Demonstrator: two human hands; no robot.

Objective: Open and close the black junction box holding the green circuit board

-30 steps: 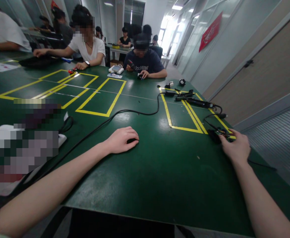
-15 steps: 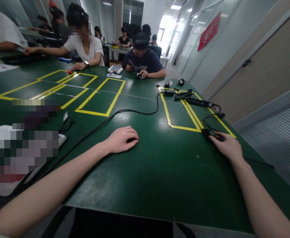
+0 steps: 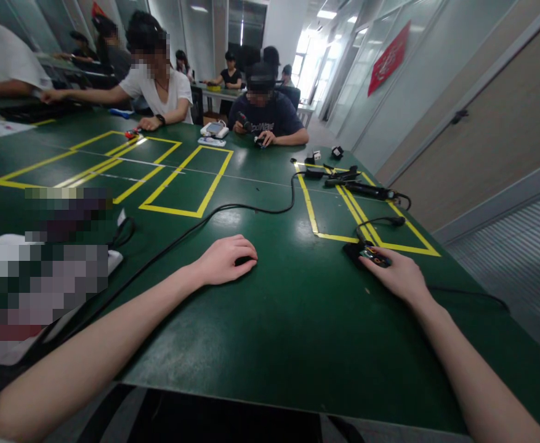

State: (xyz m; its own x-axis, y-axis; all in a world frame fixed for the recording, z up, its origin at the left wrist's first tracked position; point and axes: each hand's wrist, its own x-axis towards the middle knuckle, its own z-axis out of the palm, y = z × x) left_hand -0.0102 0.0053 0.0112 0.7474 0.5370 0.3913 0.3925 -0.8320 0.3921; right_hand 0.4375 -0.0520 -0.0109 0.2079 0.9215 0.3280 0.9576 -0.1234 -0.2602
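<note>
My right hand grips a small black device with an exposed circuit board on the green table. Its thumb lies along the near side, its fingers over the far side. A black cable with a plug end loops up from the device. My left hand rests on the table, fingers bent loosely and thumb a little apart; nothing shows in it except a dark gap.
Yellow tape rectangles mark the table. A long black cable crosses it to a black rod-shaped tool. Small black-and-white parts stand behind. Co-workers sit opposite, one in a dark shirt. Blurred items lie at left.
My right hand has slid left with the circuit-board device, away from the right table edge. The short cable and its plug have shifted with it. My left hand has stayed put.
</note>
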